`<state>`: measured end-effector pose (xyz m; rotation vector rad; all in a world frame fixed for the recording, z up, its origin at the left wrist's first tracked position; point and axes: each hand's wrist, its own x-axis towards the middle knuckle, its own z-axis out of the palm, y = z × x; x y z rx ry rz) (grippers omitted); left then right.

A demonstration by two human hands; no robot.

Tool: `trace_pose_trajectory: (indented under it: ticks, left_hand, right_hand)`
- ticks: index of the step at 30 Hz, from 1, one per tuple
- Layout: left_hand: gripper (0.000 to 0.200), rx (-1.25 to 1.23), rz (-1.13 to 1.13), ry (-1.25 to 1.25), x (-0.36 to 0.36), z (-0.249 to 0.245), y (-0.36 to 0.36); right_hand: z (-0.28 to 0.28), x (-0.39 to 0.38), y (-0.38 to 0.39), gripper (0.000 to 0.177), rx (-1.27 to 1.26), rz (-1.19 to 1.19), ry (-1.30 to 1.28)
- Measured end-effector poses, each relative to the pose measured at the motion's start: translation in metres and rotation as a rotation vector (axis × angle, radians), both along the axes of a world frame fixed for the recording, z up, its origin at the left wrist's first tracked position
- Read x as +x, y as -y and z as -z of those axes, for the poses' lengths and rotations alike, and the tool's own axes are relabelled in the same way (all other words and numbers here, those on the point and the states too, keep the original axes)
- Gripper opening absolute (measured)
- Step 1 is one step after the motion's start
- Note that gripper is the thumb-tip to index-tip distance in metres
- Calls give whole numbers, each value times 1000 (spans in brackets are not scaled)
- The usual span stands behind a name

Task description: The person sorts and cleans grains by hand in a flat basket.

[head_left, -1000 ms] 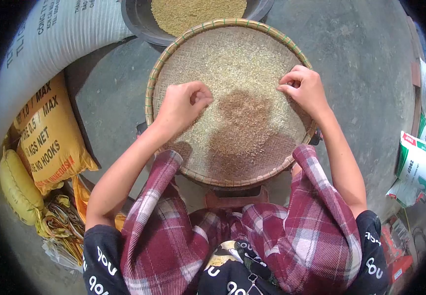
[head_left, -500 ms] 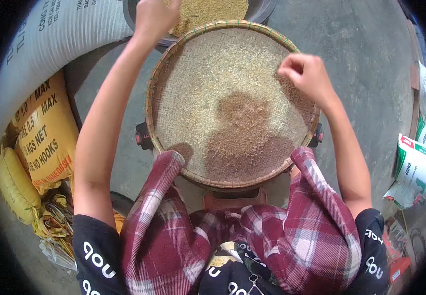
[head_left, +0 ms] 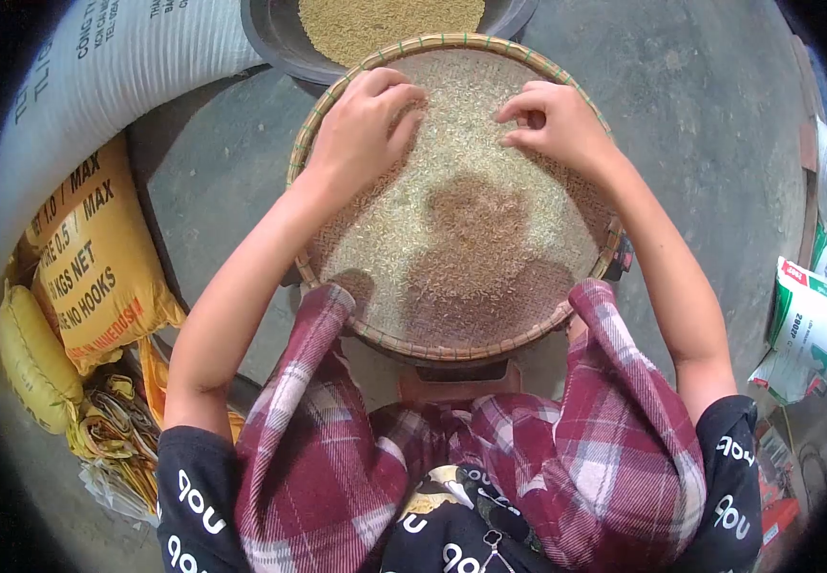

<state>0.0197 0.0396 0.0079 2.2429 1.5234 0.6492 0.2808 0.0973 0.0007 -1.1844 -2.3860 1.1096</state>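
A round woven bamboo winnowing tray (head_left: 337, 272) with a bound rim sits in front of my knees. Pale husked grain (head_left: 471, 124) is spread thinly over it, with my shadow falling across the middle. Over the upper left of the tray is my left hand (head_left: 368, 124), its fingers bent and the thumb apart; nothing shows in it. My right hand (head_left: 559, 124) hovers over the upper right part, fingers curled with a gap between thumb and forefinger. I see nothing in that hand either.
Beyond the tray stands a dark basin (head_left: 285, 48) of yellowish grain (head_left: 385, 24). A large white sack (head_left: 175, 57) and an orange sack (head_left: 98, 258) lie at the left. White and green bags (head_left: 805, 329) are at the right, on the grey floor (head_left: 700, 95).
My left hand has come down from the basin's edge to over the tray. The right hand has moved left, inward from the rim, and its fingers have loosened.
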Motion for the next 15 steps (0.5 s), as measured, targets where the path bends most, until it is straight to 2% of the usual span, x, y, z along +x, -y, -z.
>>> trace_pose_trajectory:
  ticks: [8, 15]
  left_hand:
    - [17, 28, -55, 0, -2, -5, 1]
    - [16, 8, -62, 2, -2, -4, 6]
  right_hand:
    - [10, -4, 10, 19, 63, 48, 92]
    - [7, -3, 6, 12, -40, 84, 33]
